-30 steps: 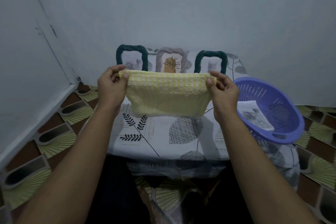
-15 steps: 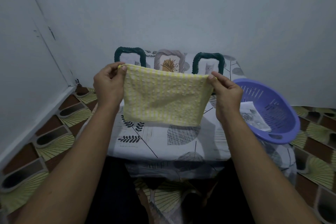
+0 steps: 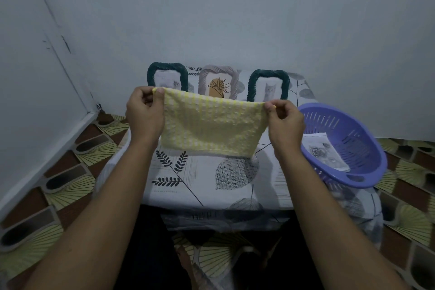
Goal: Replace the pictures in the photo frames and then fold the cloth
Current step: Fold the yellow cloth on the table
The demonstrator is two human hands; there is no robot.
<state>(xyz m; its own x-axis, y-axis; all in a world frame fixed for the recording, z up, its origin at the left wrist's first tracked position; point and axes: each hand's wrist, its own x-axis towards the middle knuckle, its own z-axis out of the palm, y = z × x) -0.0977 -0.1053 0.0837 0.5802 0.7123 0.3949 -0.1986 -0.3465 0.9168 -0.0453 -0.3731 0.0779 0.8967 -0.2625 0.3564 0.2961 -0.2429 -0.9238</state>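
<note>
A yellow-and-white checked cloth [image 3: 211,127] hangs in the air above the table, stretched between my hands. My left hand [image 3: 144,115] pinches its top left corner and my right hand [image 3: 284,122] pinches its top right corner. Behind the cloth three photo frames stand against the wall: a dark green one [image 3: 167,75] at the left, a grey one [image 3: 220,77] in the middle with an orange plant picture, and a dark green one [image 3: 269,83] at the right with a cat picture. The cloth hides the frames' lower parts.
The table [image 3: 204,183] wears a white leaf-print cover. A purple plastic basket [image 3: 360,165] sits at its right edge with a printed picture sheet [image 3: 326,153] inside. Patterned floor tiles lie on both sides, and walls close in behind and at the left.
The cloth has been held up throughout. Its hanging part now shows a longer face than a second ago, and my right hand sits a little lower than my left.
</note>
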